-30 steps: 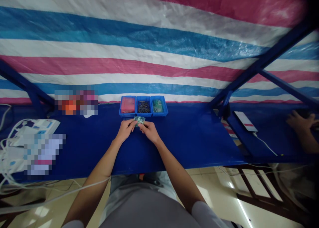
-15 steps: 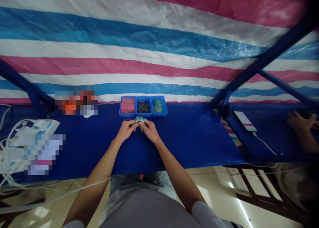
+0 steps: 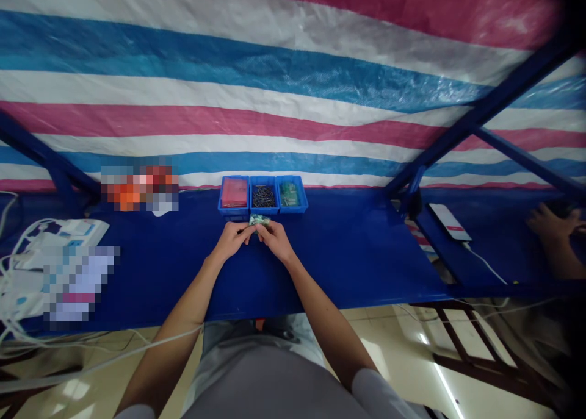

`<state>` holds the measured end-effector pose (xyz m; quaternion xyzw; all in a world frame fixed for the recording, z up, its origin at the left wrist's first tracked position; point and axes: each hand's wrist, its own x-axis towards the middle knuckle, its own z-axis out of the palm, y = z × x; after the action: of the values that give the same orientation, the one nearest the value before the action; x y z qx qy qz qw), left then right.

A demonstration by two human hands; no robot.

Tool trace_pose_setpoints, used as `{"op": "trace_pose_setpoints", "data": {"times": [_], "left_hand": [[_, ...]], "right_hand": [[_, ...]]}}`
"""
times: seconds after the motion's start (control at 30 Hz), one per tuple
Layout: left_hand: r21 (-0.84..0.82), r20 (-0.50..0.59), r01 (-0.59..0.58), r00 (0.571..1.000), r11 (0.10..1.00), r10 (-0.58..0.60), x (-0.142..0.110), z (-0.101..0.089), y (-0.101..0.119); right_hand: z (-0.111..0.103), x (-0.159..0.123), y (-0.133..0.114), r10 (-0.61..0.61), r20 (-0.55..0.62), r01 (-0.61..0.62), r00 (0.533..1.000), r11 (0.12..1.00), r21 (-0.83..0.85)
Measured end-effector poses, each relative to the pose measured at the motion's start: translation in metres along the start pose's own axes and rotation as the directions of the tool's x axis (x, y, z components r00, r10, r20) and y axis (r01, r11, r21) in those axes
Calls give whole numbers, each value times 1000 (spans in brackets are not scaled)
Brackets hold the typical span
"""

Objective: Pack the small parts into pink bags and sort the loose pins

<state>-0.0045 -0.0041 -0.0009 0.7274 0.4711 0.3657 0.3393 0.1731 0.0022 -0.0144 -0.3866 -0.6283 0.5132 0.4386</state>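
A small greenish plastic packet (image 3: 259,219) is pinched between my two hands, just in front of the bins. My left hand (image 3: 232,238) grips its left side with thumb and fingers together. On the other side, my right hand (image 3: 274,237) closes on its lower right edge. Beyond them stand three blue bins side by side: the left bin holds a pink stack (image 3: 234,193), the middle one dark screws (image 3: 263,196), the right one green packets (image 3: 289,194). What is inside the held packet is too small to make out.
A power strip (image 3: 85,233) with tangled white cables lies on the left of the blue table (image 3: 357,254). At right, a phone (image 3: 449,222) is plugged into a cable, and another person's hand (image 3: 553,221) rests near a dark object. A striped tarp hangs behind.
Both hands stay in the same place. The packet between the fingertips has shifted slightly in angle.
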Motion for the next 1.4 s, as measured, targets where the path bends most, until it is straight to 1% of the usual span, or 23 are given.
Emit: {"op": "trace_pose_setpoints", "data": {"times": [0.23,0.43,0.57,0.77,0.93,1.0,1.17,1.3,1.4], "left_hand": [[-95,20,23,1000,995,-21,2,1,2],[-70,38,14,999,997,-12,2,-1,2],[-50,61,1,998,999,2,1,-1,1],[6,46,-20,999,1000,20,-1,0,0],[2,34,0,999,1000,0,-2,-2,4],[-4,16,5,1000,1000,-4,-2,-1,6],[-65,-102,29,994,997,-36,-2,2,4],[-119,-110,44,992,992,-57,-1,2,-2],[-125,-142,49,988,991,-67,0,3,-5]], "right_hand": [[1,1,1,3,-8,-3,1000,1000,21],[2,2,2,-13,-17,14,1000,997,74],[0,2,1,1,-20,0,1000,999,36],[-4,1,-1,18,43,-20,999,999,45],[-2,1,-2,39,17,-40,999,998,47],[-1,2,-2,43,6,-43,999,997,64],[-2,3,0,45,2,-45,999,995,92],[-1,3,-1,47,5,-47,999,993,108],[0,3,-2,47,-14,-45,999,992,115]]}}
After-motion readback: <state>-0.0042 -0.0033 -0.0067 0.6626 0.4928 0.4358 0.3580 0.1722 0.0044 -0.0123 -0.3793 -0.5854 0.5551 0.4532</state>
